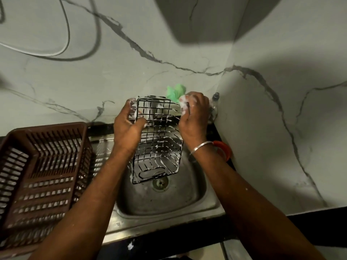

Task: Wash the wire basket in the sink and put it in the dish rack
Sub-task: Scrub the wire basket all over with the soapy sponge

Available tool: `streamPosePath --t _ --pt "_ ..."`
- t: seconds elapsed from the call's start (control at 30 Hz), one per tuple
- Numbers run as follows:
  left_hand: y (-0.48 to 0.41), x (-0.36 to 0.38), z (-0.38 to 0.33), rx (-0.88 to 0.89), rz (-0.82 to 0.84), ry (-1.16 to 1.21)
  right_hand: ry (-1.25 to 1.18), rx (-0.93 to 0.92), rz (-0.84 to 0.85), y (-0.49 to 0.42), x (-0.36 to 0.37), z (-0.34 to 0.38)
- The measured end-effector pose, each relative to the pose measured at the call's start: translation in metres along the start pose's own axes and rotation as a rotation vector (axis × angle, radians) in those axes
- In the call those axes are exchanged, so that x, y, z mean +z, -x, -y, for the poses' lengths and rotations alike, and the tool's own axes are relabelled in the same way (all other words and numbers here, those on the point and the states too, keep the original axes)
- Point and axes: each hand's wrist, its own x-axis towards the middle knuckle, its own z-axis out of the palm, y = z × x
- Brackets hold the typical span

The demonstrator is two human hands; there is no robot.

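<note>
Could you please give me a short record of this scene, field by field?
basket: black wire basket, foam-coated, held tilted above the steel sink
left hand: grips the basket's left edge
right hand: presses a foamy scrub pad on its far right corner
rack: brown slatted plastic dish rack, left of the sink, basket not yet in it

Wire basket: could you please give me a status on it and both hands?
Left hand grips wire basket by rim. Right hand holds sudsy green scrubber at its far corner. Basket soapy, tilted over sink. Dish rack on left, path unobstructed.
</note>
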Motion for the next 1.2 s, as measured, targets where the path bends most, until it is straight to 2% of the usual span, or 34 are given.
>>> streamPosePath --t 0.17,0.3,0.43,0.6,0.87,1.0,1.1,1.2 --pt "0.002 0.004 0.0 0.03 0.024 -0.04 -0.002 -0.203 0.124 0.016 0.005 0.029" --pt "0.005 0.007 -0.002 0.05 0.034 -0.072 -0.063 -0.132 0.038 0.017 0.002 0.022" --pt "0.004 -0.002 0.002 0.071 0.008 -0.121 -0.076 -0.277 0.094 0.021 0.017 0.057" --pt "0.004 0.003 0.002 0.08 0.036 -0.149 -0.069 -0.202 0.047 0.024 0.011 0.043" --pt "0.003 0.004 0.004 0.075 0.043 -0.077 -0.122 -0.354 0.093 0.035 0.008 0.053" --pt "-0.002 0.003 0.009 0.133 0.086 -0.055 -0.272 -0.218 0.151 0.05 0.012 0.059" --pt "-0.006 0.004 0.012 0.191 0.206 -0.04 -0.299 -0.064 0.09 0.045 0.01 0.06" --pt "-0.008 0.003 0.017 0.216 0.302 -0.064 -0.313 -0.038 0.098 0.048 0.005 0.062"
